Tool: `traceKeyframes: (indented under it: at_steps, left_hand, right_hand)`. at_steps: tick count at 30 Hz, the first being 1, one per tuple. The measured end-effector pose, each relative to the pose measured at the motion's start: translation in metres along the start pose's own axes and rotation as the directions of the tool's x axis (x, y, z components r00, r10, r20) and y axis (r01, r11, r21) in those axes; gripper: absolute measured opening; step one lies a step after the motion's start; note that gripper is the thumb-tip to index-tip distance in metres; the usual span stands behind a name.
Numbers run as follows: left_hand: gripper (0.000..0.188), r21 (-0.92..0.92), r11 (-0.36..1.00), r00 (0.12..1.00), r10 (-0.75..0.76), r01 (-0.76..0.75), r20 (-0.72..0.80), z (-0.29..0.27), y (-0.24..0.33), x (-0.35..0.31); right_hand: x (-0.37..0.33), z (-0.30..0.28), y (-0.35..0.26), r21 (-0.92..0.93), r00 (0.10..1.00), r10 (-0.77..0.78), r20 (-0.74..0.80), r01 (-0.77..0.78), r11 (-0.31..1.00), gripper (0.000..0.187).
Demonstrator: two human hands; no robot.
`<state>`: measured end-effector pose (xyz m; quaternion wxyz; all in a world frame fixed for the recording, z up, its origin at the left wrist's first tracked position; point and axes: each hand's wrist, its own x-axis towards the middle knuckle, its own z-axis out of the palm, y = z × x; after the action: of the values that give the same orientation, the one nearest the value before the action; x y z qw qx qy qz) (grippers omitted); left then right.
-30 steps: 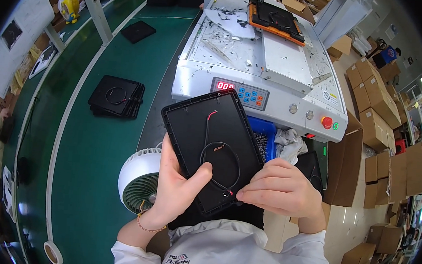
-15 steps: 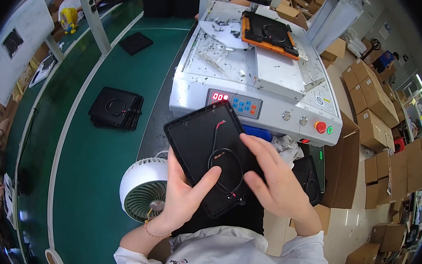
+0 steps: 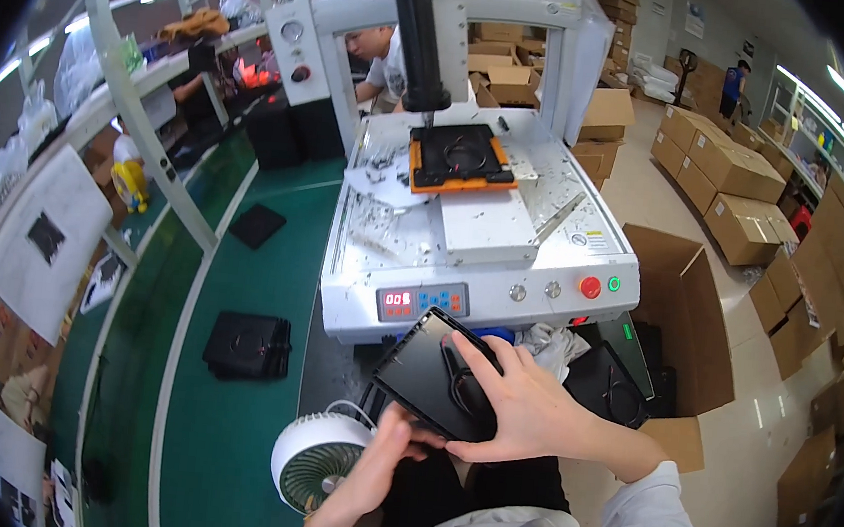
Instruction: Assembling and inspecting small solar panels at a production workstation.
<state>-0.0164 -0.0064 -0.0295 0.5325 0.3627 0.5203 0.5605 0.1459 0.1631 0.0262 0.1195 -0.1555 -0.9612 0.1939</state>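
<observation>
A flat black plastic panel with a raised rim and a coiled black cable is tilted in front of me, just before the machine. My right hand grips its right side, thumb low and fingers across its face, hiding much of the cable. At the panel's lower left edge is my left hand, its thumb and fingers apart. Its fingertips are at or just under that edge; whether they bear weight I cannot tell. On the machine, a similar black panel rests in an orange fixture below the black spindle.
A stack of black panels and a single black piece lie on the green bench to the left. Close by my left hand stands a white fan. At right are an open carton and another black panel. Someone sits behind the machine.
The panel has turned and tilted, and sits lower in view. My left hand has slid from its face to its lower edge, while my right hand now reaches across it. The view has lifted.
</observation>
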Motion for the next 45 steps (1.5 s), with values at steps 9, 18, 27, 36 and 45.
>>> traceKeyframes:
  at_steps: [9,18,27,36,45]
  left_hand:
    - [0.051,0.478,0.873,0.979,0.169,-0.093,-0.117,-0.034,0.111,0.02]
    - [0.04,0.912,0.334,0.86,0.508,-0.238,0.039,-0.065,0.119,0.178]
    - [0.053,0.993,-0.115,0.824,0.561,-0.024,0.085,-0.06,0.131,0.27]
    - [0.142,0.845,0.046,0.816,0.237,0.533,-0.527,0.041,0.167,0.314]
    - [0.123,0.839,0.449,0.937,0.01,0.307,-0.349,0.025,0.242,0.252]
  right_hand:
    - [-0.034,-0.032,0.035,0.004,0.997,0.065,-0.049,-0.065,0.998,0.112]
    - [-0.063,-0.05,0.053,0.025,0.984,0.12,-0.131,-0.118,0.993,0.109]
    - [-0.096,-0.079,0.064,0.032,0.947,0.24,-0.214,-0.239,0.97,0.107]
    - [-0.102,-0.092,0.077,0.081,0.861,0.343,-0.377,-0.338,0.938,0.105]
    - [-0.042,-0.103,0.081,0.009,0.81,0.45,-0.376,-0.482,0.876,0.108]
